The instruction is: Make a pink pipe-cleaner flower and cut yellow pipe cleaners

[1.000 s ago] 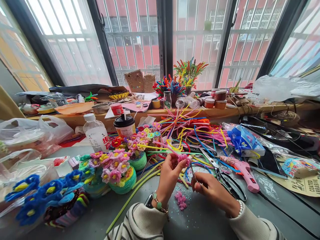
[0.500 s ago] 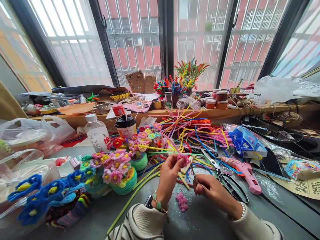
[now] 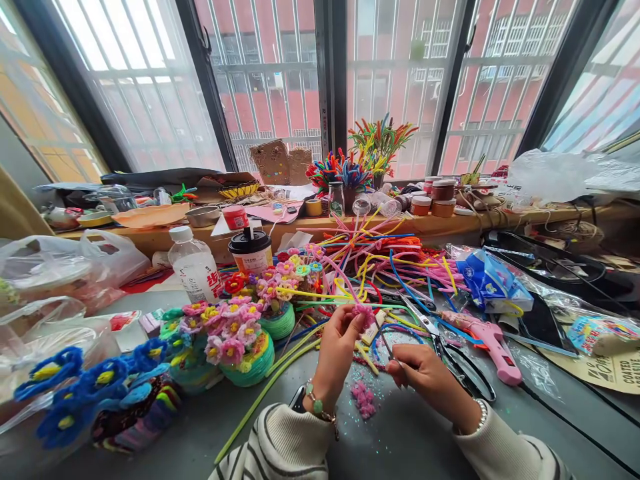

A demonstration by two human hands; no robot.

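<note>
My left hand [image 3: 336, 350] pinches a small fuzzy pink pipe-cleaner flower [image 3: 364, 319] between thumb and fingertips. In my right hand [image 3: 425, 373] is a thin, pointed metal tool [image 3: 385, 341] that looks like tweezers; its tip points up at the flower's lower edge. Fingers hide its lower end. A second pink fuzzy piece [image 3: 363, 400] lies on the grey table below my hands, amid scattered glitter. To the right of my right hand, large black-handled scissors [image 3: 436, 340] lie with their blades pointing away.
A pink glue gun [image 3: 493, 343] with a black cable lies on the right. Pipe cleaners [image 3: 380, 260] are heaped at the back. Flower-topped green pots [image 3: 250, 363] and blue flowers [image 3: 100, 377] stand left, near a bottle [image 3: 194, 270] and a lidded cup [image 3: 250, 252].
My right hand has shifted slightly right and the tool's tip has moved slightly left beneath the flower. My left hand has dipped slightly left, still pinching the flower.
</note>
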